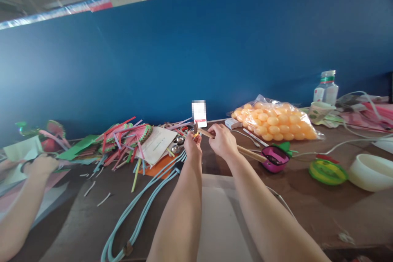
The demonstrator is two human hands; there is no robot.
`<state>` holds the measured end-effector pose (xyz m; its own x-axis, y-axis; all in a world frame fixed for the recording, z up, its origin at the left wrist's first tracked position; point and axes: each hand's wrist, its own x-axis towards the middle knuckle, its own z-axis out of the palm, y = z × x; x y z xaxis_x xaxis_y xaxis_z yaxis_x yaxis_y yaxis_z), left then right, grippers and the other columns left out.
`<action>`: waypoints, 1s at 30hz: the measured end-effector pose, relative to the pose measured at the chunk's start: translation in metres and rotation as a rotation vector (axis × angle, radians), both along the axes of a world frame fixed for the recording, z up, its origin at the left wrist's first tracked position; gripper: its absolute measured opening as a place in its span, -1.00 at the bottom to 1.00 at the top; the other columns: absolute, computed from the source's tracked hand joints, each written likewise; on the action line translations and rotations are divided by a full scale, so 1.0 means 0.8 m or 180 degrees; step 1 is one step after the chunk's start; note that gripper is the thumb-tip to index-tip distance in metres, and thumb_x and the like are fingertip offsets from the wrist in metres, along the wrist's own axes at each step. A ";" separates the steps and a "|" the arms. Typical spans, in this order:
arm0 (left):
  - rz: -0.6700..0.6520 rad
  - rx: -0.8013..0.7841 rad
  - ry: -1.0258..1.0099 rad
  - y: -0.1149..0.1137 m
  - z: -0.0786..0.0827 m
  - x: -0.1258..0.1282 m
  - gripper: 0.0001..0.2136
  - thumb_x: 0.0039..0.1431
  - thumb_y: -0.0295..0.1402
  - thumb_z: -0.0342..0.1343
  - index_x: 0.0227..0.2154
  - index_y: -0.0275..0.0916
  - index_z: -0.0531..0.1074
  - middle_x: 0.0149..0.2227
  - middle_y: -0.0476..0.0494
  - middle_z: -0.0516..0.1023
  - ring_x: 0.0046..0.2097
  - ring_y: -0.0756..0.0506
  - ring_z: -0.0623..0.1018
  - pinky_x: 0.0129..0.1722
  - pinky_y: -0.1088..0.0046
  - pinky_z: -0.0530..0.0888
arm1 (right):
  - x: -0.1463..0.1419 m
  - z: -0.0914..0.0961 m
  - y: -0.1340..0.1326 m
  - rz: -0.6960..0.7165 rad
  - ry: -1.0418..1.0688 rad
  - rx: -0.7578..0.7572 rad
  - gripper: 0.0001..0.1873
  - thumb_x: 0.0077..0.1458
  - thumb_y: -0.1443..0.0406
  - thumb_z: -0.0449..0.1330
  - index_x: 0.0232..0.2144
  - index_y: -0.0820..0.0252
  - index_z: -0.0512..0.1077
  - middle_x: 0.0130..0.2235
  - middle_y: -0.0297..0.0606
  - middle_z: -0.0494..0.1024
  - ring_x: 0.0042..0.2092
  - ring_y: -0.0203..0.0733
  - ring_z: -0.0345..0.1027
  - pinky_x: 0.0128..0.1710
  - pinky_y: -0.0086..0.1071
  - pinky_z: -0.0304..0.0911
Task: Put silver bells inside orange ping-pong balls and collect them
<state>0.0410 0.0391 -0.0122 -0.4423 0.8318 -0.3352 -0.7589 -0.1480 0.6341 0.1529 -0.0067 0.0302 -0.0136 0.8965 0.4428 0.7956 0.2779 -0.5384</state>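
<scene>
My left hand (193,144) is closed in a pinch on a small dark piece (195,128) at the tip of a wooden stick (245,151). My right hand (221,141) grips that stick close beside the left hand, fingers curled round it. The stick slants down to the right over the brown table (307,208), toward a magenta toy piece with a green top (275,158). Both forearms reach out from the bottom of the view.
Coloured paper strips and folded fans (125,139) lie left. Light blue cords (144,204) run toward me. A bag of orange balls (274,122), a bottle (326,88), a paper cup (319,111), a yellow-green disc (327,171) and a white bowl (370,171) are right. Another person's hand holds scissors (39,163) at far left.
</scene>
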 end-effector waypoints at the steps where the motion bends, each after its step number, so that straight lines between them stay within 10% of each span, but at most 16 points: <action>1: 0.0009 -0.0005 -0.0025 0.000 0.000 0.000 -0.92 0.20 -0.43 0.05 -0.26 -0.25 0.41 -0.43 -0.06 0.41 -0.46 0.06 0.44 -0.33 0.53 0.49 | 0.000 0.000 0.000 0.0007 -0.0017 -0.0029 -0.76 -0.02 0.44 0.14 -0.28 0.06 0.43 -0.18 -0.27 0.46 -0.13 -0.13 0.32 -0.32 -0.38 0.14; 30: 0.0047 -0.0092 -0.0038 0.001 0.000 -0.001 -0.95 0.23 -0.43 0.04 -0.34 -0.25 0.39 -0.43 -0.05 0.42 -0.48 0.08 0.44 -0.40 0.58 0.48 | -0.005 -0.001 -0.001 -0.0025 0.0050 -0.0017 -0.77 0.00 0.43 0.12 -0.28 0.06 0.44 -0.18 -0.25 0.45 -0.12 -0.12 0.31 -0.32 -0.37 0.14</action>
<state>0.0405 0.0402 -0.0118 -0.4503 0.8152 -0.3643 -0.7644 -0.1410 0.6292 0.1490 -0.0076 0.0296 0.0005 0.8989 0.4381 0.7891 0.2688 -0.5523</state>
